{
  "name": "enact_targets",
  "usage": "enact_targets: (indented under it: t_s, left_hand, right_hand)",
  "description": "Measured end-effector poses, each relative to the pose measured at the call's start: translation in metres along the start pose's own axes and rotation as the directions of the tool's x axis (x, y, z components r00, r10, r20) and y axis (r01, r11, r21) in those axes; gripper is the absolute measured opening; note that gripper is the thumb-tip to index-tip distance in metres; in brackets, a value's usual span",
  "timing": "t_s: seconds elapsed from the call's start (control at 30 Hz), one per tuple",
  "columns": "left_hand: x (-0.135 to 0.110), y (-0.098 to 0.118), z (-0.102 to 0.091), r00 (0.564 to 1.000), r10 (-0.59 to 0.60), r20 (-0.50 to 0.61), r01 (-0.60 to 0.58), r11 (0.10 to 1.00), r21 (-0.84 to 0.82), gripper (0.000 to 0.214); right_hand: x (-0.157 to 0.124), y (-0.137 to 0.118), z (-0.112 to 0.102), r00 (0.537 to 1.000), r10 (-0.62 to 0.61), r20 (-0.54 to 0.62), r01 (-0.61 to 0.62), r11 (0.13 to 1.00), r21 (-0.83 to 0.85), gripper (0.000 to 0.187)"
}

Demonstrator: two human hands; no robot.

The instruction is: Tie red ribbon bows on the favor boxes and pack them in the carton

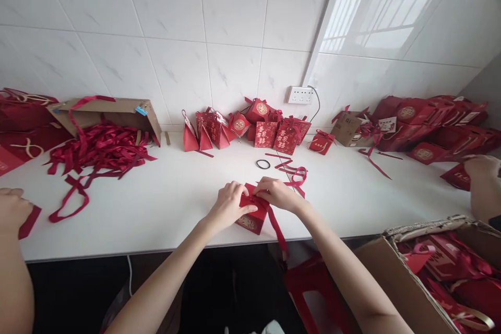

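A small red gift box [252,223] with a gold print on its side stands near the table's front edge, in the middle of the view. My left hand [230,202] is bent round the box's left side, its fingertips at the top and its thumb across the front. From the right, my right hand [277,192] pinches the dark red ribbon [278,232] at the top of the box. One end of this ribbon hangs past the table edge. Fingers hide most of where the ribbon crosses the box.
Loose ribbons [105,148] spill from a tipped cardboard box [105,106] at left. Several finished-looking red boxes [266,133] line the wall, near a black ring [263,164]. An open carton [415,282] of red boxes stands at lower right. Other people's hands [13,211] work at both sides.
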State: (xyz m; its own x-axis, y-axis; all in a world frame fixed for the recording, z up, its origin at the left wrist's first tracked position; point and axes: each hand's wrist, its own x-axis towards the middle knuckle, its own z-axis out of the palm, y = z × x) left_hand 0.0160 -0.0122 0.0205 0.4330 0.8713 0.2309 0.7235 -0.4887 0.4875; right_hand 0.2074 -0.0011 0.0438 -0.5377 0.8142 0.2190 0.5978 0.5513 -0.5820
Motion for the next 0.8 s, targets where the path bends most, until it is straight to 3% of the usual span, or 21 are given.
enact_targets:
  t_s: [0.07, 0.17, 0.23, 0.43, 0.63, 0.8]
  left_hand:
    - [0.001, -0.006, -0.012, 0.999, 0.009, 0.047, -0.009, 1.0, -0.008, 0.023]
    - [0.002, -0.005, -0.022, 1.0, -0.004, 0.017, 0.003, 0.998, 0.061, 0.013]
    - [0.001, 0.003, -0.019, 1.0, -0.016, -0.024, 0.019, 0.994, 0.11, 0.003]
    - [-0.004, 0.021, 0.0, 0.991, -0.072, -0.111, 0.084, 0.991, 0.108, 0.002]
    - [0.001, 0.019, 0.002, 0.993, -0.105, -0.059, 0.108, 0.993, 0.054, 0.007]
    - [0.002, 0.013, 0.007, 0.992, -0.043, -0.12, 0.041, 0.999, -0.018, 0.014]
  right_hand:
    - [0.0, -0.002, 0.0, 0.999, -0.012, 0.038, 0.012, 1.0, -0.022, 0.023]
    - [0.001, -0.007, 0.003, 0.999, -0.003, 0.049, 0.006, 0.998, -0.057, 0.02]
    - [0.003, -0.01, 0.006, 0.999, 0.023, 0.034, -0.021, 0.997, -0.069, 0.019]
    - [0.005, -0.011, 0.01, 0.995, 0.091, 0.038, -0.089, 0.995, -0.056, 0.016]
    - [0.0, -0.001, 0.011, 0.997, 0.06, 0.049, -0.061, 0.998, 0.012, 0.014]
    - [0.001, 0.0, 0.017, 0.986, 0.124, 0.109, -0.132, 0.989, 0.072, 0.014]
